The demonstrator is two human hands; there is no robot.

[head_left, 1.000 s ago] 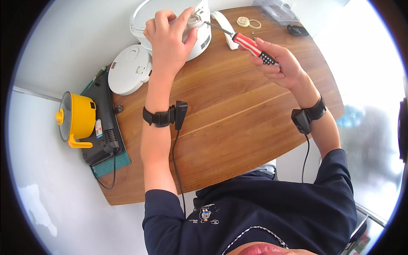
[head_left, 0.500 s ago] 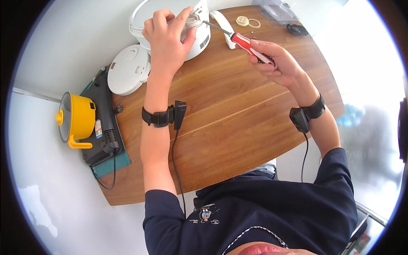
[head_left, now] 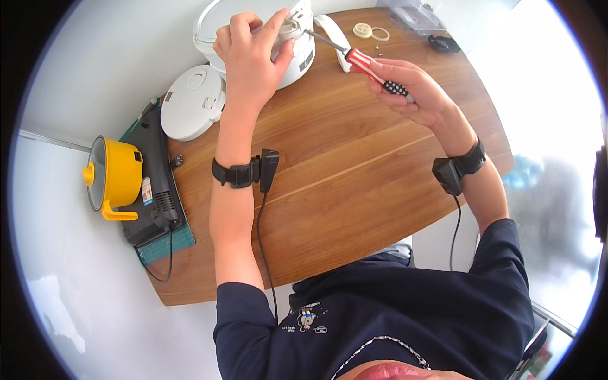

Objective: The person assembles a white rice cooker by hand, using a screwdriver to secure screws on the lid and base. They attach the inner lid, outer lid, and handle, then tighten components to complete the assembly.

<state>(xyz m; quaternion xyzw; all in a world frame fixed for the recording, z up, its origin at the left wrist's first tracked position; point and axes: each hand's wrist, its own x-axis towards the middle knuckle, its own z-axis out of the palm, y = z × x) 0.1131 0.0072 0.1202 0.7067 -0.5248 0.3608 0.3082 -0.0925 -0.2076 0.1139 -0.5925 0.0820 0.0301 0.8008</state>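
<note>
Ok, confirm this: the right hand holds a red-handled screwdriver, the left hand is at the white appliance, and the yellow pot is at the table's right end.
Only the pot's side is wrong: the head view shows the yellow pot at the table's left end. The right hand does hold the red-handled screwdriver, and the left hand is at the white appliance.

At the rear of the table (head_left: 354,190), we locate the appliance (head_left: 297,68), with the lid (head_left: 189,113) to its left and the strip (head_left: 334,41) to its right. Farther right, we find the disc (head_left: 362,31) beside the ring (head_left: 388,37). At far left, the pot (head_left: 123,172) stands on the base unit (head_left: 159,171).
</note>
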